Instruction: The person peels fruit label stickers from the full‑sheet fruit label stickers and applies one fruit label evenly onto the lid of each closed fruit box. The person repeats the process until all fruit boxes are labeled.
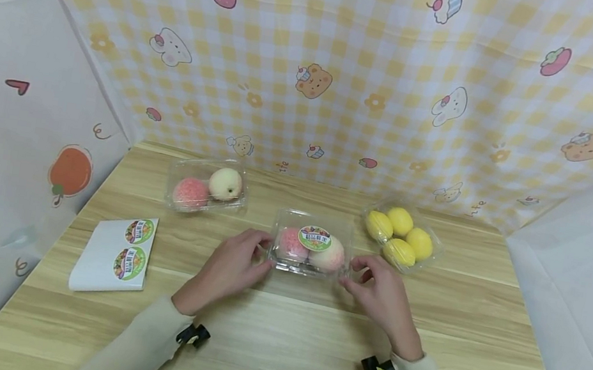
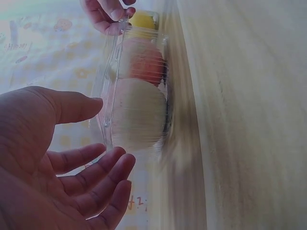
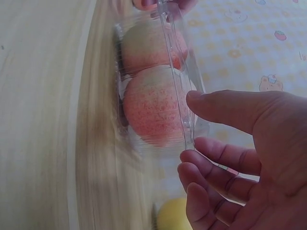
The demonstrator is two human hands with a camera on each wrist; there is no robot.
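Note:
In the middle of the head view sits a clear plastic fruit box [image 1: 282, 263], its lid closed over two pink-and-cream peaches [image 1: 294, 246]. An oval, fruit-printed sticker [image 1: 314, 238] lies on the lid. My left hand [image 1: 240, 260] pinches the box's left end, thumb in front and fingers behind; in the left wrist view its thumb [image 2: 79, 106] meets the protruding rim. At the opposite end my right hand [image 1: 381, 292] grips the same rim, with the thumb [image 3: 225, 108] against the plastic and the other fingers curled below it. Both wrists stay low over the table.
Behind, to the left, stands another clear box [image 1: 177, 203] with two peaches and no sticker. A box of several lemons [image 1: 399, 253] is at the back right. White sticker backing [image 1: 99, 254] with two oval stickers lies left on the wooden table [image 1: 293, 353]. A patterned cloth [image 1: 353, 45] hangs behind.

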